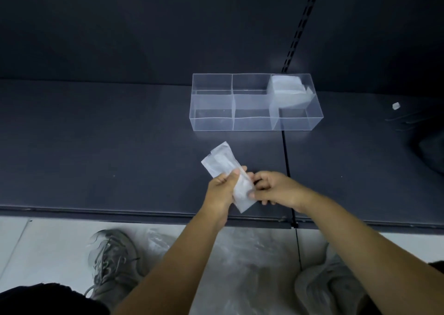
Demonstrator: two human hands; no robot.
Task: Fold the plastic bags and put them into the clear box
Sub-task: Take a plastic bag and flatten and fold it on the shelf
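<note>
A white plastic bag [222,162], folded into a long narrow strip, is held above the front of the dark shelf. My left hand [222,187] grips its middle from the left. My right hand [276,188] pinches its lower end from the right. Behind it stands the clear box [254,122] with several compartments. Folded white bags [287,87] fill its back right compartment. The other compartments look empty.
The dark shelf [120,146] ends at a front edge just below my hands. A small white scrap [396,106] lies at the far right. Loose clear plastic bags [240,262] lie on the floor between two grey shoes. A slotted upright [298,31] rises behind the box.
</note>
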